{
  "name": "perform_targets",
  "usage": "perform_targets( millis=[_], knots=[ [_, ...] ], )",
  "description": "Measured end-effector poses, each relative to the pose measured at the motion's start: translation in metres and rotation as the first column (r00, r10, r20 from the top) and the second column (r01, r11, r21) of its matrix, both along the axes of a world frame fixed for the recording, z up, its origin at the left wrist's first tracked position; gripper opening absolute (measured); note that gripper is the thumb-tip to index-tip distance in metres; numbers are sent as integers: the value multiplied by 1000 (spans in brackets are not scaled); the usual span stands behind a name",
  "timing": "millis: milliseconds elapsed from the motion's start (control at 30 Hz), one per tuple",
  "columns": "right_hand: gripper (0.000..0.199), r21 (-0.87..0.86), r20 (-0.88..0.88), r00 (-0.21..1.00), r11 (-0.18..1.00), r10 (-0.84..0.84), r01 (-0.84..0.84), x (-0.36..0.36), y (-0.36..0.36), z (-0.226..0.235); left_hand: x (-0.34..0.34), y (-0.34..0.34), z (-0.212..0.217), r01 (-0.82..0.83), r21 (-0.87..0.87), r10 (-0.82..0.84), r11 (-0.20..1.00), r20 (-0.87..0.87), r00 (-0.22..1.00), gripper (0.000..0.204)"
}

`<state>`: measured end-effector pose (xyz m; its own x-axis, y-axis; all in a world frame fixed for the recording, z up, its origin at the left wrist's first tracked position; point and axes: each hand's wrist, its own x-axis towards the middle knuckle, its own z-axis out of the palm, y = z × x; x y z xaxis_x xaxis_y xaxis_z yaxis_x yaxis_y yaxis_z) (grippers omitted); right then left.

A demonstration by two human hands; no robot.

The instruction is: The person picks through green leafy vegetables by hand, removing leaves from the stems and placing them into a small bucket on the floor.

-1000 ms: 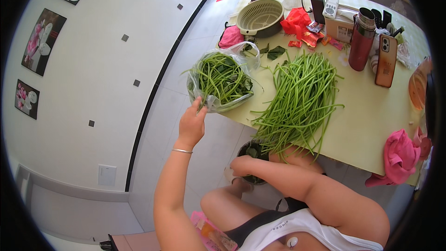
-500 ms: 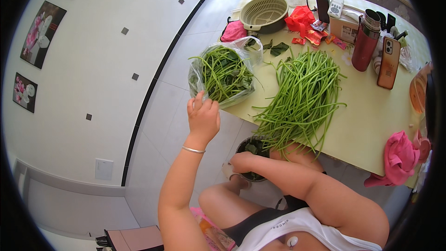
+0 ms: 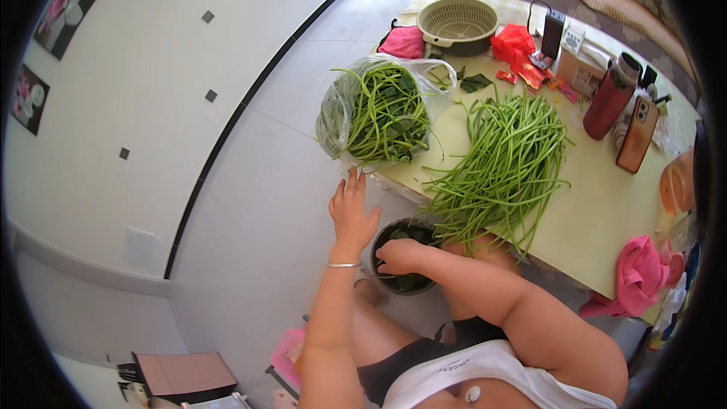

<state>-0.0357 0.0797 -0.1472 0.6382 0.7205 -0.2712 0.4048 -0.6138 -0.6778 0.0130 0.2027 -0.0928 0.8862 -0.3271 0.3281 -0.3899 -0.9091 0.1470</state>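
My left hand [image 3: 351, 209] hovers with fingers apart just below a clear plastic bag of long green beans [image 3: 375, 112] at the table's near left corner; it holds nothing. My right hand [image 3: 399, 256] is curled over the rim of a dark bucket [image 3: 401, 282] holding green scraps on the floor under the table edge; whether it grips anything is hidden. A big loose pile of long green beans [image 3: 507, 163] lies on the pale yellow table [image 3: 591, 212] above the bucket.
A beige plastic colander [image 3: 458, 24] stands at the table's far end beside a red bag [image 3: 513, 44]. A red flask [image 3: 612, 98], a phone [image 3: 638, 134] and a pink cloth [image 3: 638, 276] lie on the right. White tiled floor stretches to the left.
My left hand has drawn back from the bag of beans toward me and opened. My right hand stays over the bucket.
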Motion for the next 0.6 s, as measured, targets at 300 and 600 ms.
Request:
perform_targets(
  millis=[300, 600],
  knots=[
    [17, 452, 83, 888, 811, -453, 372, -9, -16, 30, 0, 8, 9, 167, -224, -69, 960, 389, 919, 37],
    [6, 578, 720, 389, 807, -575, 123, 57, -21, 157, -2, 10, 2, 174, -191, -63, 966, 479, 876, 33]
  ],
)
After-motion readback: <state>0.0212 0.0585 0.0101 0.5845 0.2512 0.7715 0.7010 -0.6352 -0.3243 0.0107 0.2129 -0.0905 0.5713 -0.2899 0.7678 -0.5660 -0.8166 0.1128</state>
